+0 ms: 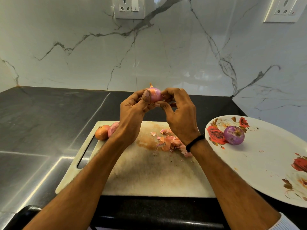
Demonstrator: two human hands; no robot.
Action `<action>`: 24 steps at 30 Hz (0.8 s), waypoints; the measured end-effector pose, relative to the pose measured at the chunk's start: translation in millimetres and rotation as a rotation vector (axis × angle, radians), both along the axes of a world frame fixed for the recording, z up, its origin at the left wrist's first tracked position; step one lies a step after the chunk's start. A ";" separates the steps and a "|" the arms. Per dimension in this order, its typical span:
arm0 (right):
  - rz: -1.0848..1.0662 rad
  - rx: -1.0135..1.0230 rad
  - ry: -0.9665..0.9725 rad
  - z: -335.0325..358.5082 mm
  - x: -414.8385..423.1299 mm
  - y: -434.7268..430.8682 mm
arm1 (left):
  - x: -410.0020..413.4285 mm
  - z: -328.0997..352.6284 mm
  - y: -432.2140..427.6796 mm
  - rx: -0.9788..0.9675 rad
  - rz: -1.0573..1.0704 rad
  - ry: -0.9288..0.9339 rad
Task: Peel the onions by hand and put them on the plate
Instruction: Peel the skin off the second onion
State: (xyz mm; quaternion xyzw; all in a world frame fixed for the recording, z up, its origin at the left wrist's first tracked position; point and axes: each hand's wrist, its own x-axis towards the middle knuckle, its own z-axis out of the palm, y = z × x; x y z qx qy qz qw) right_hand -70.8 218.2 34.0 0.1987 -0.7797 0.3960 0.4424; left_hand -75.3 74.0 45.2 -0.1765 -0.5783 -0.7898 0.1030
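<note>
While two papery-skinned onions (pixel 102 132) sit at the left edge of the stained board (pixel 149 176) | left hand (pixel 132 112) and right hand (pixel 179 113) both grip a round pink onion (pixel 155 94) aloft — dry peelings (pixel 169 141) below | glossy peeled onion (pixel 234 135) on the floral plate (pixel 265 163)

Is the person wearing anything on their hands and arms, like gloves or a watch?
No gloves: the left hand and the right hand are bare, as are both forearms. A thin black wristband sits on the right wrist, and a white ribbed sleeve edge peeks in by the right elbow.
</note>
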 end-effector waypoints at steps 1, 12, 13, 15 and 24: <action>-0.003 0.002 0.002 0.1 -0.1 0.5 | 0.0 -0.4 0.0 -0.002 0.002 0.001; 0.027 -0.039 -0.034 -0.4 -0.1 0.2 | -0.7 -0.5 -0.7 0.017 -0.005 -0.010; 0.044 -0.058 -0.065 1.0 1.3 -0.2 | -0.4 -0.5 -0.4 0.023 -0.005 -0.019; 0.088 -0.093 -0.127 3.5 3.0 -1.2 | 0.4 0.5 -0.1 0.030 0.009 -0.043; 0.193 0.035 -0.270 0.0 -2.4 -0.1 | -0.4 2.7 3.3 0.020 0.021 -0.105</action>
